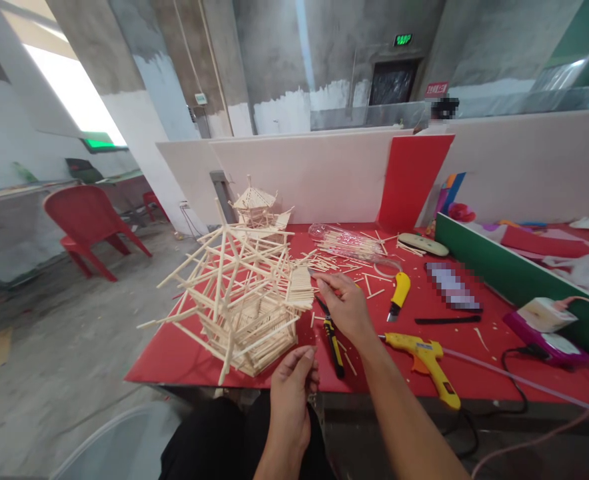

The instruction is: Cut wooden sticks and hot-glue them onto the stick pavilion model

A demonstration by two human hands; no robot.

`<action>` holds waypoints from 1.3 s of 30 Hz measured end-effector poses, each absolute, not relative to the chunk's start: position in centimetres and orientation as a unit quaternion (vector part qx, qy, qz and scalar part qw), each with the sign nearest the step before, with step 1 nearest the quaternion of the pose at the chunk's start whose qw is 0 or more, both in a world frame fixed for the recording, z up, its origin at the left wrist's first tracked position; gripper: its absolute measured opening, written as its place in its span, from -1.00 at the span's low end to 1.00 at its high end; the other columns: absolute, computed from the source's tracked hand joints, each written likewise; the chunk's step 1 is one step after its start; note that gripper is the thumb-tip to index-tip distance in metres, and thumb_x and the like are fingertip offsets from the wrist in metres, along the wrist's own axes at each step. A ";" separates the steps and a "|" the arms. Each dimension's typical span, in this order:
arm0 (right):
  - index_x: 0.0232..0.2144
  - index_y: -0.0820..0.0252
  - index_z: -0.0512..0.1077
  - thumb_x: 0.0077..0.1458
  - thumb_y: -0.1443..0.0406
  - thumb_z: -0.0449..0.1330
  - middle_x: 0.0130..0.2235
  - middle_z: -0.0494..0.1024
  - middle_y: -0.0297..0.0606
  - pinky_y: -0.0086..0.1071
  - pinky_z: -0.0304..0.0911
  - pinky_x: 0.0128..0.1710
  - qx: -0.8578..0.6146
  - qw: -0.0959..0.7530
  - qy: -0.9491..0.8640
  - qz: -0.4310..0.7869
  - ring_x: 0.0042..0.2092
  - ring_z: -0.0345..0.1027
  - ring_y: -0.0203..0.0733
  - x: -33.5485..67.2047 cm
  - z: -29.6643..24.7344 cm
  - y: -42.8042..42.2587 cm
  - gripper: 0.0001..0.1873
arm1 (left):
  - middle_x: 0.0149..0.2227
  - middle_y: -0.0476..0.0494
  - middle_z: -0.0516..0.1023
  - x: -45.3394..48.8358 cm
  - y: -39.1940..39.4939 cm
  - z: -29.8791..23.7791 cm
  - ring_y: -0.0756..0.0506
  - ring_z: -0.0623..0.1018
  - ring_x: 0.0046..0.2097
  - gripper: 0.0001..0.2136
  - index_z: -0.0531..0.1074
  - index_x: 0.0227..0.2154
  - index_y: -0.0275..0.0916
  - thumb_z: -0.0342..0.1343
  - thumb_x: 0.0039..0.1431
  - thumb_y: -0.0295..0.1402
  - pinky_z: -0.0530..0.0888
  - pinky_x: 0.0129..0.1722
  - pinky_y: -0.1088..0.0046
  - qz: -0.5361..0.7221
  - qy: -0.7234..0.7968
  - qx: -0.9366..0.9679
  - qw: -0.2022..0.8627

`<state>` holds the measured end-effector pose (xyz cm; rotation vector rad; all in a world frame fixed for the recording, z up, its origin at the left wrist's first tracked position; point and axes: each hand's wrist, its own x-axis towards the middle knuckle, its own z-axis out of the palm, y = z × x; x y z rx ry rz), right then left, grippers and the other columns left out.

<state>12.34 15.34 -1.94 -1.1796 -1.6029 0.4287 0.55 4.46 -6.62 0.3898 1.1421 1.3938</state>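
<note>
A pavilion-like frame of thin wooden sticks point(244, 300) stands on the red table in front of me. My right hand point(347, 307) reaches to its right side, thumb and fingers pinched beside a small slatted panel of sticks point(300, 287). A tiny dark tip shows at those fingertips, too small to name. Close to the table's front edge, my left hand point(294, 380) is curled with thumb against fingers; whatever it may hold is hidden. Black-and-yellow pliers point(333, 347) lie just below my right hand. A yellow glue gun point(424, 360) rests to the right of my right forearm.
Loose sticks point(324, 261) and a plastic bag of sticks point(347, 241) lie behind my right hand. A yellow utility knife point(399, 293), a phone point(452, 287) and a black strip point(447, 321) lie rightward. A smaller stick pavilion point(254, 203) stands behind. A green board point(514, 283) borders the right.
</note>
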 end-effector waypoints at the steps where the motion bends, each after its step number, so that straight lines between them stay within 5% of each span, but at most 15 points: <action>1: -0.13 0.08 0.55 0.24 0.18 0.07 -0.21 0.58 -0.25 -0.29 0.28 -0.09 -0.494 0.526 -0.669 0.179 -0.14 0.40 -0.16 12.5 -1.9 15.3 -0.70 | -0.55 -0.05 0.49 0.5 4.4 -6.7 0.08 0.41 -0.55 -0.63 0.59 -0.39 -0.33 0.44 -0.28 -0.22 0.27 -0.58 0.61 0.601 0.494 0.168 0.605; 9: -0.14 0.04 0.55 0.22 0.21 0.13 -0.16 0.61 -0.27 -0.22 0.25 -0.02 -0.456 0.498 -0.724 0.141 -0.10 0.37 -0.13 13.4 -0.2 14.9 -0.77 | -0.54 -0.06 0.51 0.5 4.3 -6.8 0.09 0.41 -0.54 -0.63 0.58 -0.38 -0.33 0.44 -0.26 -0.20 0.28 -0.56 0.63 0.598 0.494 0.168 0.609; 19: 0.03 0.04 0.47 0.27 0.34 0.05 -0.20 0.63 -0.28 -0.33 0.29 -0.16 -0.377 0.345 -0.859 -0.030 -0.12 0.34 -0.14 14.1 0.6 16.3 -0.66 | -0.55 -0.07 0.50 0.3 4.4 -7.1 0.08 0.40 -0.55 -0.63 0.59 -0.39 -0.34 0.43 -0.26 -0.19 0.26 -0.57 0.62 0.593 0.503 0.176 0.604; 39: -0.02 0.16 0.47 0.19 0.46 0.12 -0.21 0.61 -0.26 -0.35 0.31 -0.17 -0.324 0.371 -0.866 -0.086 -0.15 0.32 -0.15 14.0 0.1 16.6 -0.67 | -0.56 -0.06 0.49 0.1 4.5 -7.5 0.09 0.38 -0.57 -0.60 0.59 -0.39 -0.35 0.44 -0.30 -0.18 0.22 -0.60 0.63 0.593 0.507 0.170 0.602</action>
